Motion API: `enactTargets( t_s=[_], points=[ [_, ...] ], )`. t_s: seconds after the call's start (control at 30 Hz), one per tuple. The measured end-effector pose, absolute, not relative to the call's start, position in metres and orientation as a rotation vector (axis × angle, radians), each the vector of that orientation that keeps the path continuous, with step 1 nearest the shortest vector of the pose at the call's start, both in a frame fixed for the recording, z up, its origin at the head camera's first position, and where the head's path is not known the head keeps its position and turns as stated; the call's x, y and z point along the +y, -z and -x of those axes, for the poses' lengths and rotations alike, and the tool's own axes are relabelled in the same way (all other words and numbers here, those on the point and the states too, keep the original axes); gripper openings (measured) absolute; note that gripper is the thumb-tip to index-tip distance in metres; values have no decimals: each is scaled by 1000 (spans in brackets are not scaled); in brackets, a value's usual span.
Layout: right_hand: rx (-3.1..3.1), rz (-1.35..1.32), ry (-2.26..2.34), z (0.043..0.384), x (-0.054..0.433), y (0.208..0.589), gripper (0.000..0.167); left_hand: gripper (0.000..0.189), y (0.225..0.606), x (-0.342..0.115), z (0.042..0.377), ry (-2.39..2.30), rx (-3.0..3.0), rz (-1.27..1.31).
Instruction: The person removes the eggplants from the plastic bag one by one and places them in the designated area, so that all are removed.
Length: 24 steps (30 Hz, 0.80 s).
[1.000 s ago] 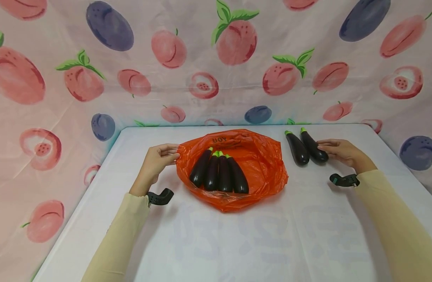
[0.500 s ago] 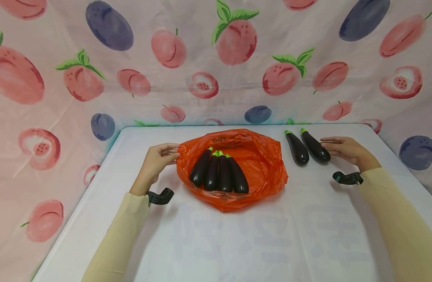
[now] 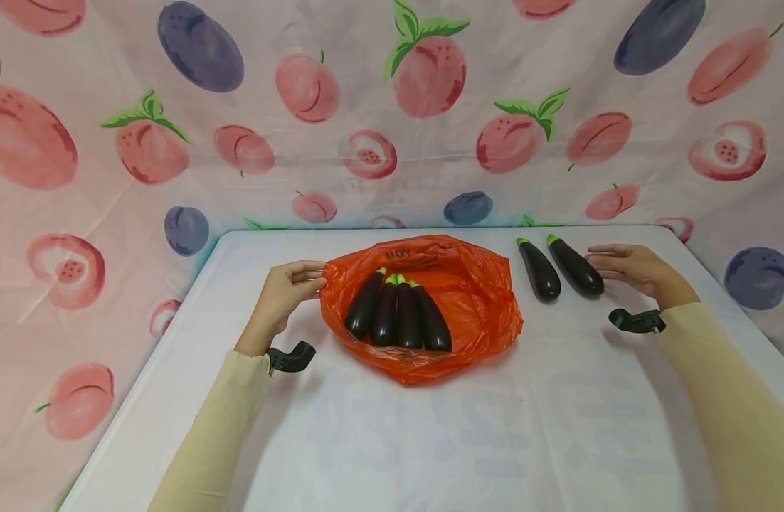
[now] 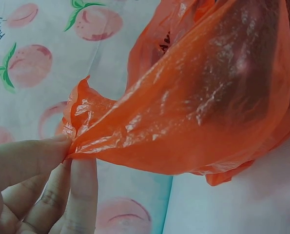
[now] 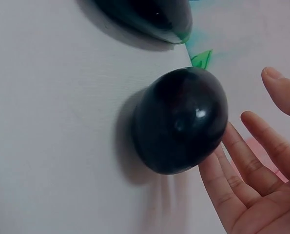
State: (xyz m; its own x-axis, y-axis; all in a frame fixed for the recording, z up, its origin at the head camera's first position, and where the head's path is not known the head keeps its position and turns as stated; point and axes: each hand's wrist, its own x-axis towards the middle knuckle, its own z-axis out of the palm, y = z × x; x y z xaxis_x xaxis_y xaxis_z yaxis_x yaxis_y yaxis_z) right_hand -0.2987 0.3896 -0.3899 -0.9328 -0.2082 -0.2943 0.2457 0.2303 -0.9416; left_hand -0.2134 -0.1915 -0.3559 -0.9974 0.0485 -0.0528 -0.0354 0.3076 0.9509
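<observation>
An orange-red plastic bag (image 3: 481, 299) lies spread open in the middle of the table, with several eggplants (image 3: 397, 320) side by side in its left part. My left hand (image 3: 287, 290) pinches the bag's left edge between thumb and fingers; in the left wrist view the pulled-out corner of the bag (image 4: 149, 131) is gathered at the fingertips. Two more eggplants lie right of the bag, a left one (image 3: 541, 272) and a right one (image 3: 576, 267). Beside the right one is my right hand (image 3: 635, 270), fingers extended, fingertips right at its side, thumb apart (image 5: 261, 190).
The white table (image 3: 469, 441) backs onto a fruit-printed cloth (image 3: 424, 163) that rises behind and at both sides. A black wrist camera (image 3: 292, 357) sits below the left hand, another black camera (image 3: 637, 321) below the right.
The right eggplant's thick end has shifted a little to the right, widening its gap from the left one. My right hand has moved slightly right and back. The left hand and bag look unchanged.
</observation>
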Motion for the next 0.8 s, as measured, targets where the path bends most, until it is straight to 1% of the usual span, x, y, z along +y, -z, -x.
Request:
enactTargets(
  t_s=[0.13,0.37,0.63,0.8],
  points=[
    [2086,7,1835,299,392,386,20,35,356,-191,213,-1803,2481,-10],
    [2230,26,1736,300,393,379,22,34,357,-191,214,-1810,2485,-15],
    [2389,50,1562,293,382,359,15,33,357,-191,214,-1817,2475,-11],
    [2391,128,1603,288,374,348,22,35,356,-192,214,-1805,2482,-23]
  ],
)
